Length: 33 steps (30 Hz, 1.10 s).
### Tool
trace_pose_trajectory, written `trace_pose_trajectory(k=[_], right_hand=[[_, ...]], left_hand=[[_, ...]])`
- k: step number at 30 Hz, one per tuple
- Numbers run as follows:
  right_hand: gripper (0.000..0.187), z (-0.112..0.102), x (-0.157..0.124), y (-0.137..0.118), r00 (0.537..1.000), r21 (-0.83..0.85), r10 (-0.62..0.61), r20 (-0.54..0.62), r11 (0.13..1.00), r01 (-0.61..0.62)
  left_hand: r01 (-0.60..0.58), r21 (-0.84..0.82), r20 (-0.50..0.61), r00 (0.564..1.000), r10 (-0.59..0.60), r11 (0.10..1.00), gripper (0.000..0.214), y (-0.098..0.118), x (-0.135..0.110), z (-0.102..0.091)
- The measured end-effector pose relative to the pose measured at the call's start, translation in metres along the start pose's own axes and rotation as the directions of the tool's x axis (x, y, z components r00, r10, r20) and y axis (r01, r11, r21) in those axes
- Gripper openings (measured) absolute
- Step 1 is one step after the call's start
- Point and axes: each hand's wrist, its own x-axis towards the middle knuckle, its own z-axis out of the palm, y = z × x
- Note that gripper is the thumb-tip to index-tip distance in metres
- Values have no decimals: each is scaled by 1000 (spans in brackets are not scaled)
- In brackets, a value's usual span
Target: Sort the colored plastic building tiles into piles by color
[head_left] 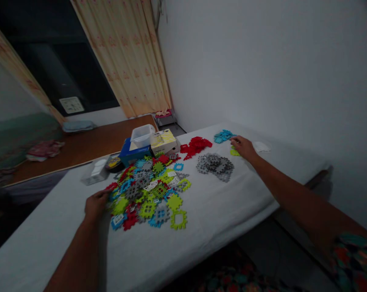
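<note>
A mixed heap of interlocking plastic building pieces (157, 188) in red, blue, lime green, grey and white lies on the white-covered table (159, 255). At the heap's left edge, my left hand (93, 205) has its fingers closed on a red piece (112, 186). Across the table, my right hand (243, 148) reaches to a pile of blue pieces (223, 136). Its fingers are pinched at the pile's right edge, on a blue piece mostly hidden by them. Lime green pieces (234, 151) lie just under that hand. Separate piles of red pieces (197, 146) and grey pieces (215, 165) lie between my hands.
Behind the heap stand a blue box (131, 153), a yellow-and-white box (164, 141) and a clear plastic tub (143, 136). A transparent container (96, 172) and a round black-and-yellow item (114, 163) are at left. Something white (262, 147) lies near the wall.
</note>
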Motion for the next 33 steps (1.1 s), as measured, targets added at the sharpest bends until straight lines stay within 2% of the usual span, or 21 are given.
trace_pose_trajectory(k=[2, 4, 7, 9, 11, 13, 15, 18, 22, 26, 30, 33], right_hand=[[28, 40, -13, -52, 965, 159, -181, 190, 976, 151], [24, 78, -33, -96, 883, 256, -316, 347, 938, 235], [19, 123, -60, -135, 767, 310, -381, 517, 918, 248], [18, 141, -72, -143, 711, 318, -378, 594, 921, 224], [20, 149, -79, -140, 645, 345, -406, 647, 911, 227], [33, 146, -83, -132, 569, 395, -463, 679, 885, 247], [49, 139, -85, -125, 522, 439, -509, 684, 859, 262], [51, 131, -88, -120, 505, 474, -547, 667, 835, 279], [33, 131, -94, -122, 523, 465, -573, 631, 819, 337], [49, 134, -101, -125, 575, 402, -570, 586, 822, 404], [46, 136, -104, -127, 598, 345, -550, 583, 834, 431], [38, 138, -106, -128, 602, 376, -567, 562, 823, 425]], left_hand=[[72, 41, -11, 997, -72, 997, 36, 7, -9, 2], [62, 6, -28, 998, -62, 998, 36, 10, -16, 5], [30, -98, -23, 999, -33, 995, 39, 5, -20, 8], [29, -123, -18, 999, -31, 992, 39, 0, -19, 10], [42, -128, -9, 999, -44, 991, 37, -4, -17, 12], [57, -127, 11, 998, -56, 990, 37, -6, -15, 13], [63, -111, 26, 998, -61, 992, 38, -8, -14, 15], [52, -86, 36, 998, -49, 995, 38, -10, -12, 17], [40, -109, 37, 999, -36, 993, 37, -12, -13, 18], [-15, -142, 6, 1000, 16, 990, 36, -1, -21, 13], [-195, -129, 34, 979, 201, 972, 43, 24, -31, 13], [-354, -148, 110, 922, 371, 924, 53, 41, -39, 18]])
